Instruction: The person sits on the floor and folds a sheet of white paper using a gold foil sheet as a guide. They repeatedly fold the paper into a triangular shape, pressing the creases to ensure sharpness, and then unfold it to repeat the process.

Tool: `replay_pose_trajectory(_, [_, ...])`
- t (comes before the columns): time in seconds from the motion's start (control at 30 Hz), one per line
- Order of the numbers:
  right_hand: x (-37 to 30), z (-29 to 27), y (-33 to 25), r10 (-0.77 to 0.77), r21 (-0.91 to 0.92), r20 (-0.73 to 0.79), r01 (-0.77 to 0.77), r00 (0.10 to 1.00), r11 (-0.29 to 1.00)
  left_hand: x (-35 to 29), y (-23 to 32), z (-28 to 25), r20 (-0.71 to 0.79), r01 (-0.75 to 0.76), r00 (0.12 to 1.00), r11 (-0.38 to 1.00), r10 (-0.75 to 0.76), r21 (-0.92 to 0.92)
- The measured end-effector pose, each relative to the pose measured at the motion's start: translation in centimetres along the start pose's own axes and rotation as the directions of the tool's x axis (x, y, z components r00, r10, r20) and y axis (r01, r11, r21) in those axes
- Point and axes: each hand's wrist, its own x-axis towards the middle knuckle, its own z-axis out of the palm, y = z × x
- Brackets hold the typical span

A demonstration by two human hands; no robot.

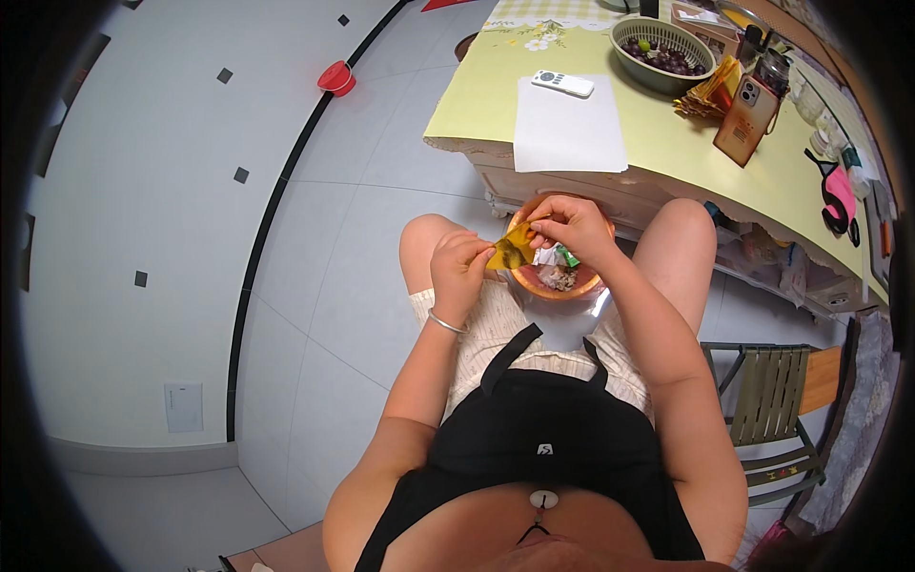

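Between my knees, both hands hold a small shiny yellow sheet (512, 248), folded or creased, with a dark patch in its middle. It looks like gold-coloured paper. My left hand (459, 267) pinches its left corner between thumb and fingertips. At the upper right edge, my right hand (572, 229) grips it between thumb and bent fingers. Just below and beyond the sheet stands a round orange-brown bin (522, 283), partly covered by my right hand. Crumpled wrappers and scraps (559, 276) lie inside it.
Ahead stands a table with a yellow-green cloth (477, 110). On it are white paper (572, 129), a remote (562, 84), a colander of grapes (624, 62), golden folded papers (705, 95) and an upright phone (746, 119). A folding chair (767, 396) stands right; a red container (336, 78) lies far left.
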Motion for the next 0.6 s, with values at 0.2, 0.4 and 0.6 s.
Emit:
replay_pose_trajectory(0.2, [-0.2,-0.1,-0.5,0.024,0.011,-0.006,-0.024,1.000,1.000,0.9,1.5,0.3,-0.012,-0.007,1.000,1.000,0.007,0.010])
replay_pose_trajectory(0.4, [-0.3,0.2,-0.6,-0.004,0.017,-0.015,0.004,1.000,1.000,1.5,1.9,0.3,0.034,-0.020,0.999,1.000,0.020,0.013])
replay_pose_trajectory(0.6, [-0.4,0.2,-0.8,-0.020,-0.039,-0.002,0.020,1.000,0.999,2.0,2.4,1.0,0.037,-0.068,0.997,0.997,0.067,0.024])
